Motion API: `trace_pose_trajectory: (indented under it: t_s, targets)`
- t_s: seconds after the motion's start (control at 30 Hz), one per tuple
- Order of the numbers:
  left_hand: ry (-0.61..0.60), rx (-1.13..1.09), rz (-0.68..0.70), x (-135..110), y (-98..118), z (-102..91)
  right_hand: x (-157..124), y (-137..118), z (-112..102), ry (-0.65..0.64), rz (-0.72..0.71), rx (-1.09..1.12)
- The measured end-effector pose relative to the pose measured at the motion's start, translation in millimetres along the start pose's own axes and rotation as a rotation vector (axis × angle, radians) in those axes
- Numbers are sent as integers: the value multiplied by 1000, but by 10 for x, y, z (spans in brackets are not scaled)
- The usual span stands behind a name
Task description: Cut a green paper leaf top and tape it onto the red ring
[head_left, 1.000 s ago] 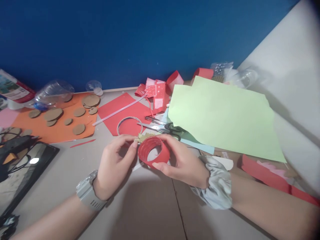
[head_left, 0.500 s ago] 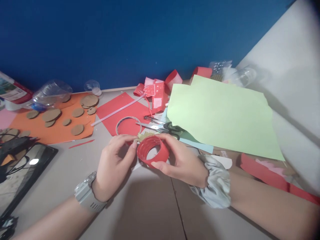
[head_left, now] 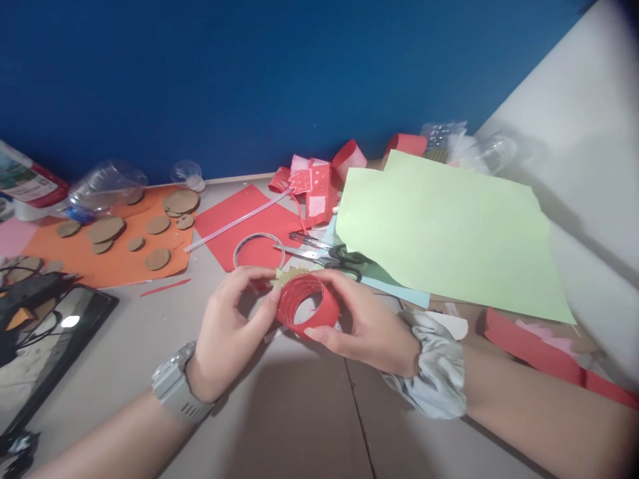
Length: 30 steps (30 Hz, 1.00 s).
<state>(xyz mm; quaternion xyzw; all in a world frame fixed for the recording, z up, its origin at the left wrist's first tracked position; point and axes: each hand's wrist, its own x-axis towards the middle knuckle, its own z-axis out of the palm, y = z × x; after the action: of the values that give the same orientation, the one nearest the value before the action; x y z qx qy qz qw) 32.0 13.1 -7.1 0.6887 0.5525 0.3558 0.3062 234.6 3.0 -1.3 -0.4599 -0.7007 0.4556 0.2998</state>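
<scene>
A short red paper-covered tube (head_left: 327, 311) is tilted so its opening faces up. My right hand (head_left: 369, 322) grips its right side, thumb at the lower front and fingers behind. On the tube's far left edge sits a yellowish-green paper piece (head_left: 288, 275) with jagged points. My left hand (head_left: 232, 329) pinches that piece's left end between thumb and index finger, the thumb tip close against the tube. Just beyond the hands lie black-handled scissors (head_left: 344, 256) and a roll of clear tape (head_left: 239, 249).
Cardboard discs (head_left: 104, 229) lie on orange paper (head_left: 172, 259) at the left, near a phone (head_left: 74, 346). Red paper (head_left: 219, 216) with a pale straw (head_left: 239, 221) lies at the middle. A large light-green sheet (head_left: 449, 233) covers the right. Plastic bottles stand along the blue wall.
The view has shifted slightly, so everything appears a little further right. Both hands keep their hold on the tube and the jagged paper piece.
</scene>
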Motion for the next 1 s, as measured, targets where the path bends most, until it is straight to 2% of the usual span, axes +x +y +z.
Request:
trace_pose_trajectory:
  t_s: [0.17,0.6,0.73,0.83,0.93,1.0]
  targets:
    - [4,12,26,-2,-8,0,-7,23,4,6,-19,-28]
    - [7,-68,-33,-6,-2,10,1,23,-9,-42,-55,-43]
    - [83,-209,-67,-14,15,26,-7,22,-2,-25,-39,-24]
    - [172,-304,-110,8,9,35,-6,23,8,-7,-29,81]
    - [225,-234,-135,40,-6,27,5,35,24,41,13,179]
    - [216,-180,-145,42,-6,14,18,48,33,47,47,246]
